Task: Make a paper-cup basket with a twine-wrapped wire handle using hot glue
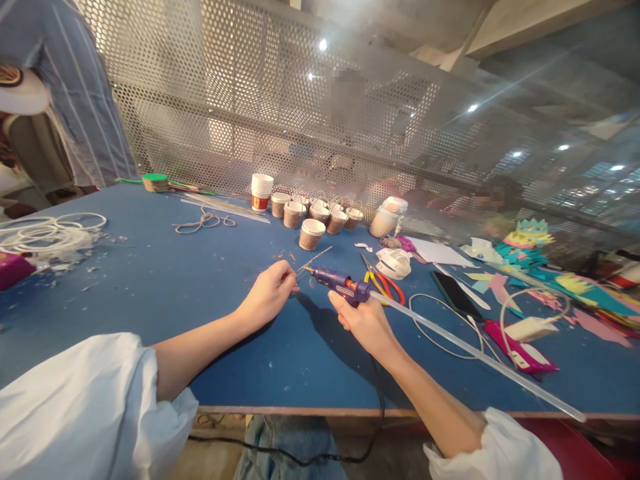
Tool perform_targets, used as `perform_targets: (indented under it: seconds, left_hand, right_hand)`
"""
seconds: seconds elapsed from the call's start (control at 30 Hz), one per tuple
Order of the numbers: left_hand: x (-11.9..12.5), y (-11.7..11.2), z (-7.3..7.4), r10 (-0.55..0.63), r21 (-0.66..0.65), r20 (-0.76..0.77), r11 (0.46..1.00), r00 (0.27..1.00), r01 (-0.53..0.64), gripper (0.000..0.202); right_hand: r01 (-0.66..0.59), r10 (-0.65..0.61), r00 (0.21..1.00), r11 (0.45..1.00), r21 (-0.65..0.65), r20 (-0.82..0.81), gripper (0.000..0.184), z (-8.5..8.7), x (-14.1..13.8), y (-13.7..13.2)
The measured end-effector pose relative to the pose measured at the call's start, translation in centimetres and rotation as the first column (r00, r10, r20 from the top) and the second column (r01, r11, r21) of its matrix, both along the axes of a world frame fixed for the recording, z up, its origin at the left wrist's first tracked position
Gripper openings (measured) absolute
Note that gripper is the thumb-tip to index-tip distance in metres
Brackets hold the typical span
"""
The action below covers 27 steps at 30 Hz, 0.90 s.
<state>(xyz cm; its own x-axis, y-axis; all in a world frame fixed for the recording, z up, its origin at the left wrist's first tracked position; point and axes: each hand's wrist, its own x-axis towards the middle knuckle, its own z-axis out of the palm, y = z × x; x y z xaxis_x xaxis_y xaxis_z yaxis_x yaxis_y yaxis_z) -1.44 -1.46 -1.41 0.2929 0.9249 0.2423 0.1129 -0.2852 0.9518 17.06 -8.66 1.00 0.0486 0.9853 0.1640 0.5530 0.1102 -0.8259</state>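
Note:
My right hand [364, 323] is wrapped round a dark blue hot glue gun [336, 283], with a long translucent glue stick [465, 347] jutting from its back. The gun's nozzle points left, close to the fingertips of my left hand [270, 292]. Those fingers are pinched on a short, thin piece of twine [317, 255], which slants up to the right past the nozzle. Just beyond stands a paper cup wrapped in brown twine [311, 236]. Pliers with yellow and red handles [383, 280] lie right of the gun, beside a roll of white tape [393, 263].
Several more wrapped cups [294, 215] and a stack of paper cups [261, 193] stand behind. Loose cord [204, 221] lies at the left back. A phone [456, 293], a charging cable and paper scraps cover the right side. A black power cord [300, 460] hangs below the table edge.

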Motion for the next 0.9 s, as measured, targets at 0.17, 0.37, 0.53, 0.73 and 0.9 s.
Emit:
perform_targets:
  seconds: [0.17,0.37,0.53,0.73,0.9]
  left_hand:
    - [-0.1,0.0,-0.1,-0.008,0.016,-0.026,1.000,1.000,0.008,0.013]
    - [0.0,-0.4,0.3,-0.007,-0.018,0.022,1.000,1.000,0.008,0.014]
    - [-0.1,-0.2,0.3,0.007,-0.036,0.048,0.999,0.999,-0.005,0.014]
    - [0.1,0.6,-0.2,0.062,-0.144,0.161,0.989,0.985,-0.039,0.015]
    - [0.0,0.6,0.0,0.091,-0.197,0.204,0.979,0.975,-0.051,0.016]
  right_hand:
    - [-0.050,0.048,0.998,0.997,0.050,0.037,0.032,-0.1,-0.3,-0.2]
    - [0.034,-0.033,0.996,0.999,0.008,-0.080,0.034,0.5,0.0,0.3]
    - [0.072,-0.062,0.984,0.996,0.049,-0.169,0.037,1.2,0.1,0.2]
    - [0.187,-0.156,0.961,0.975,0.123,-0.226,0.040,0.4,1.8,1.2]
    - [0.279,-0.287,0.952,0.956,0.087,0.109,0.041,-1.4,3.9,3.7]
